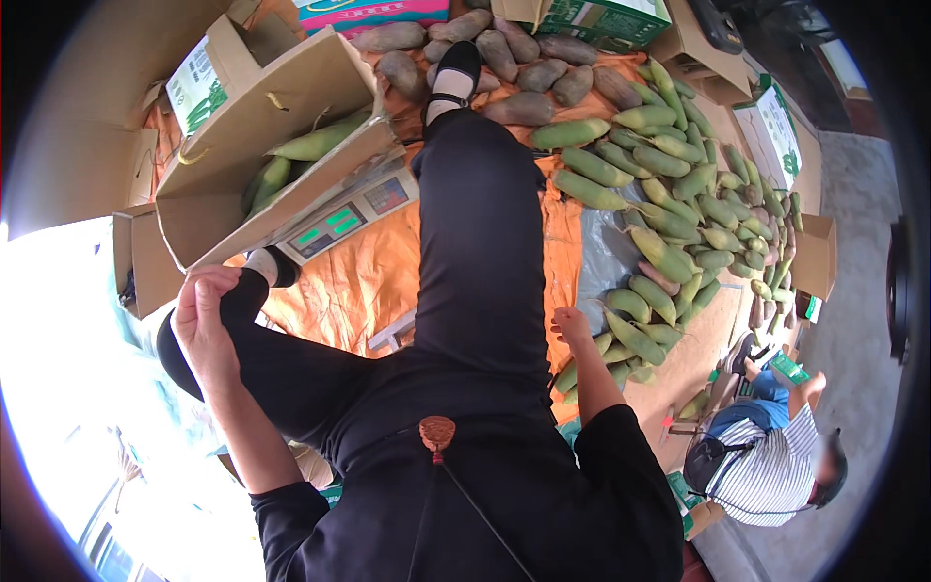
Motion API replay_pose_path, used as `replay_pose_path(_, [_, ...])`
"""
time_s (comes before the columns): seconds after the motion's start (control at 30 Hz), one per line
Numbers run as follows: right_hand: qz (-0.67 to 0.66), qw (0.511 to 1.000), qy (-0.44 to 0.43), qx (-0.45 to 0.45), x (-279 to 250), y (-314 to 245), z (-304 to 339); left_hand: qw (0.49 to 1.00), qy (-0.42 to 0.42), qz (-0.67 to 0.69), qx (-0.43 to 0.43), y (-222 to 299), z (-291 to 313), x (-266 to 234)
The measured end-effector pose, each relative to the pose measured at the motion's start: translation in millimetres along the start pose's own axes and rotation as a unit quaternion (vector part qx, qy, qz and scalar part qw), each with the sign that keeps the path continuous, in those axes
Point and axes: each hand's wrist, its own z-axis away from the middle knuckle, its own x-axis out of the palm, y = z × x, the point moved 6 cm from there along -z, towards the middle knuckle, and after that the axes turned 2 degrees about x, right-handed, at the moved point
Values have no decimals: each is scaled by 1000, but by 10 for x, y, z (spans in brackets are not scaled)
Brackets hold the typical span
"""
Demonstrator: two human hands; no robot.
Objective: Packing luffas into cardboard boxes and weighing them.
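My left hand (207, 315) is raised beside my bent knee, just below the near corner of an open cardboard box (218, 209). Its fingers are bunched together, and nothing shows in them. Inside the box lie several long green radishes (315, 144). The box rests on a digital scale (335, 223) with a lit green display. On the right, my right hand (572, 325) hangs loosely curled beside my thigh, with nothing visible in it. It is nearest to a large heap of green radishes (659, 218).
Brownish-purple roots (524, 109) lie around my foot. Orange sheeting (330, 291) covers the ground. A green-and-white carton (771, 131) stands beyond the heap. At the lower right, a person in a striped shirt (771, 466) holds a small green box (787, 370).
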Motion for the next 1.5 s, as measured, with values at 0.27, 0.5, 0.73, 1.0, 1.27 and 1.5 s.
replay_pose_path(0.27, [6, 1000, 4, 12, 118, 239, -54, 980, 18, -197, 22, -167, -206, -423])
replay_pose_path(0.5, [-16, 999, 7, 39, 207, 447, -58, 922, 16, -379, 70, -278, -378, -781])
replay_pose_path(0.73, [198, 968, 8, -153, -311, 1711, -731, 881, -21, -443, 165, -697, -430, -658])
replay_pose_path(1.0, [190, 972, 127, -58, -576, 1541, -889, 865, -29, -472, 170, -639, -424, -571])
replay_pose_path(1.27, [235, 949, 207, -26, -637, 624, -731, 857, -24, -486, 171, -567, -401, -462])
replay_pose_path(1.5, [393, 909, 134, 47, -682, 100, -488, 845, -16, -506, 169, -658, -386, -604])
